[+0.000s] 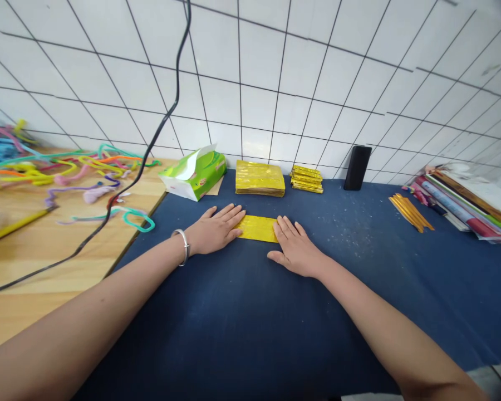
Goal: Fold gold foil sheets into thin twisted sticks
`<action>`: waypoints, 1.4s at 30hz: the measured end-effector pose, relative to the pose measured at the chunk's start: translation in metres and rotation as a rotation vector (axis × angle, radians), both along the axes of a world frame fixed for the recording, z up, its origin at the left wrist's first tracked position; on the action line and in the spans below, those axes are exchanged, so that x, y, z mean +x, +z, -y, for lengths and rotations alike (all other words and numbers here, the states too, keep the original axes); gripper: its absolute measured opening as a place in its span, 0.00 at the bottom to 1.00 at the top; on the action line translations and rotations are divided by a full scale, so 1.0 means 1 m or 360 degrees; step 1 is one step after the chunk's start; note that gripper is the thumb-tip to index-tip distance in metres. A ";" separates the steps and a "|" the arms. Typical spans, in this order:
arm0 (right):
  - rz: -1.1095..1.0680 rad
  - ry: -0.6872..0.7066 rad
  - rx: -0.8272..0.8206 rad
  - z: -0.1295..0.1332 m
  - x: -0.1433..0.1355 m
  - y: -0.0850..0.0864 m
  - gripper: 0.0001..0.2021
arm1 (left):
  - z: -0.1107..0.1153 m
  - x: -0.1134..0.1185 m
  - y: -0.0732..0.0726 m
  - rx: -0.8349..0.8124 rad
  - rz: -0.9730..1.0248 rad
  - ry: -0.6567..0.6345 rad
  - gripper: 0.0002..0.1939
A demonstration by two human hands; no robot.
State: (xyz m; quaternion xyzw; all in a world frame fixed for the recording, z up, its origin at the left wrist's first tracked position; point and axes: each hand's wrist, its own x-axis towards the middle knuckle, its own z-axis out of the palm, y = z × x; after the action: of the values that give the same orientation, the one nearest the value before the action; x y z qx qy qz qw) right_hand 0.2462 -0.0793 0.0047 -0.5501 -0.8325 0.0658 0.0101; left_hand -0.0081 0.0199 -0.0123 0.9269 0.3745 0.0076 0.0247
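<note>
Two hands, the left hand (216,229) and the right hand (298,248), lay palm-down with fingers extended, gripping nothing, over the short ends of a yellow foil sheet (258,228) toward the far edge of the worktop (250,312), seemingly to keep it flat. A thick yellow stack (260,177) and gold strips (307,179) sat along that edge, probably for easy reach. Both hands hid the sheet's ends, and its layers were hard to count

Left grip (215,229) and right grip (296,248) rest — flat — on a yellow sheet (258,229).
</note>
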 end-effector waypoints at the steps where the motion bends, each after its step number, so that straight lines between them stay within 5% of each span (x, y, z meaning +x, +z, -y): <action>1: 0.0001 0.0032 0.0007 0.001 -0.002 0.000 0.41 | -0.003 -0.002 -0.001 -0.0003 -0.0011 0.0020 0.30; 12: -0.0040 0.0344 -0.0251 -0.009 0.016 0.026 0.33 | -0.031 -0.029 0.006 -0.0270 -0.0106 0.0009 0.35; 23: -0.0043 0.0337 -0.0347 -0.015 0.042 0.044 0.22 | -0.033 -0.031 0.017 -0.0363 -0.0043 0.0004 0.36; 35: 0.0420 0.0375 0.0368 0.018 -0.023 0.040 0.27 | -0.034 -0.030 0.014 -0.0318 -0.0019 0.0011 0.36; 42: 0.0158 0.0208 0.0341 0.004 -0.007 0.025 0.21 | -0.035 -0.031 0.016 -0.0307 0.0043 0.0008 0.38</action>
State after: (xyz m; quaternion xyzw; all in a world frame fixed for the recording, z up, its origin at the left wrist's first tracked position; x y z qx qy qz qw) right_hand 0.2393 -0.0838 0.0295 -0.4930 -0.8683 -0.0504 0.0233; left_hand -0.0388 0.0551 0.0032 0.9191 0.3753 -0.0161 0.1189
